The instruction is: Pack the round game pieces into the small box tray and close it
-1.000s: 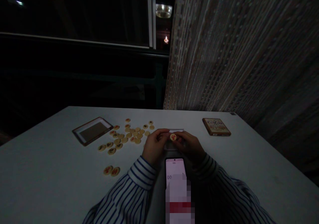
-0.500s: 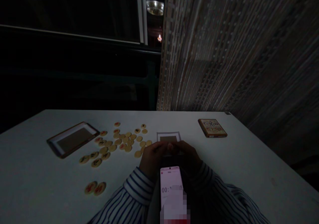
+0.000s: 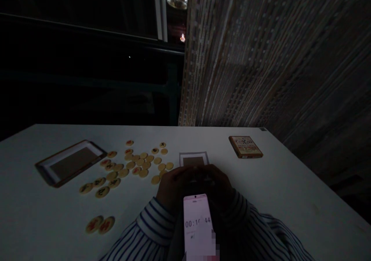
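My left hand (image 3: 171,184) and my right hand (image 3: 219,183) meet at the near edge of the table, fingers curled in towards each other. Whatever lies between their fingertips is too dark to make out. Just beyond them is a small white-rimmed tray (image 3: 193,153), its near part hidden by my hands. Below my wrists a lit phone (image 3: 197,214) shows a running timer, partly blurred out. Round wooden Chinese chess pieces (image 3: 123,173) are spread to the left of my left hand, some with red or black characters, others blank side up. Two red-marked pieces (image 3: 100,224) touch nearer to me.
An open box half (image 3: 55,182) with a brown rim lies at the left of the white table (image 3: 278,207). A closed Chinese chess box (image 3: 245,146) sits at the far right. Behind the table hang a string curtain (image 3: 232,60) and a dark window.
The view has shifted slightly, so the pieces and box half appear further left. My hands stay together, with the fingers drawn a little closer. The timer digits have changed.
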Tool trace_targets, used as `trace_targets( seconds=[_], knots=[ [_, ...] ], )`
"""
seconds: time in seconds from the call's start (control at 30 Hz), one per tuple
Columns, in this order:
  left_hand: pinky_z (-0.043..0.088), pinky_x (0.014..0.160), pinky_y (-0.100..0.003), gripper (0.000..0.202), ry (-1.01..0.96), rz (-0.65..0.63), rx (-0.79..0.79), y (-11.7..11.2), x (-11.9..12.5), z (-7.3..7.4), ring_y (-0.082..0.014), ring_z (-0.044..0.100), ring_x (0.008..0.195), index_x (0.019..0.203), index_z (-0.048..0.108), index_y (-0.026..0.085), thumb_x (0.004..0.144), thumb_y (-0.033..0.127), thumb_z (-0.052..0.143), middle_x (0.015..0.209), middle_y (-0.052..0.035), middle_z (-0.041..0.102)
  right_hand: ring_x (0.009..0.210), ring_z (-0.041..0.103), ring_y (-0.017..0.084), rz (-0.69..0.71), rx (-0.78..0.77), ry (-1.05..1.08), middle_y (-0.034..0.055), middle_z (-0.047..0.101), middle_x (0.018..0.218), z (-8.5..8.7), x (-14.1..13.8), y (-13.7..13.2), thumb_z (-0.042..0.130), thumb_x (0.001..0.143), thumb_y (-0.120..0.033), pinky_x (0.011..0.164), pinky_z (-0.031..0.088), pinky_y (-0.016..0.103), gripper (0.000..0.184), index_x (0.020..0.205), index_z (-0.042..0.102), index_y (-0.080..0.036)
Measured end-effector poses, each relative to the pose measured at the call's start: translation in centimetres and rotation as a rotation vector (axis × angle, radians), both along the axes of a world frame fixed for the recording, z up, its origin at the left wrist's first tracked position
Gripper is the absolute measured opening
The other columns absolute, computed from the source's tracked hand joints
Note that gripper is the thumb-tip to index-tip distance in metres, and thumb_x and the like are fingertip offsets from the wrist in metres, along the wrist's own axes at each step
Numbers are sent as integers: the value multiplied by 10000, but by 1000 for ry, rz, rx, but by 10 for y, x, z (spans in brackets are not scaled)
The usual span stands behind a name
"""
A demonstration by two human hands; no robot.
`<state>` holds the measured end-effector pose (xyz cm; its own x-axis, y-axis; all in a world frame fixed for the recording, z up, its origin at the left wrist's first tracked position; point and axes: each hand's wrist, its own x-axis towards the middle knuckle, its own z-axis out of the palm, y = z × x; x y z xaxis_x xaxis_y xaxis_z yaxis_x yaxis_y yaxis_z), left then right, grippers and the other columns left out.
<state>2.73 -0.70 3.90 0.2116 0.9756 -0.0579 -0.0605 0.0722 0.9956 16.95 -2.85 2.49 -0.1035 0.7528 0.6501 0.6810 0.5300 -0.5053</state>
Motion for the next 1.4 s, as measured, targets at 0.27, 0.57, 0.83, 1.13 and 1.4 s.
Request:
trace_targets(
  seconds=[0.27,0.57,0.83,1.13,1.4],
  knots=[
    [515,621,-241,156,-21,122,15,1,-2,3,-169,638,684,737,697,203,629,308,657,728,-25,702,661,600,141,-18,-21,72,45,657,751,-1,-1,0,520,789,-251,580,501,260,138,881,608,-198],
    [516,589,-228,143,6,128,16,-2,1,7,-158,635,647,699,696,196,601,297,674,683,-16,696,666,610,142,8,-162,189,46,670,786,0,-1,-2,497,802,-307,593,506,279,195,894,634,-202],
    [514,631,-263,280,-79,58,-39,-5,5,1,-179,637,708,828,678,168,628,364,662,767,-49,697,745,619,155,80,-174,295,58,669,855,-7,3,1,519,786,-278,652,515,285,207,943,630,-200],
    [510,614,-256,249,-56,83,-38,-6,2,4,-170,633,671,762,671,143,622,348,665,717,-53,691,738,624,152,86,-219,346,48,676,838,-5,3,-1,532,781,-297,640,522,279,199,926,637,-211],
    [512,612,-253,254,-46,100,-44,-4,2,1,-176,638,678,757,674,163,595,359,677,724,-45,695,707,619,149,92,-215,374,41,677,828,-10,3,1,543,774,-289,622,524,277,192,920,643,-215]
  ],
)
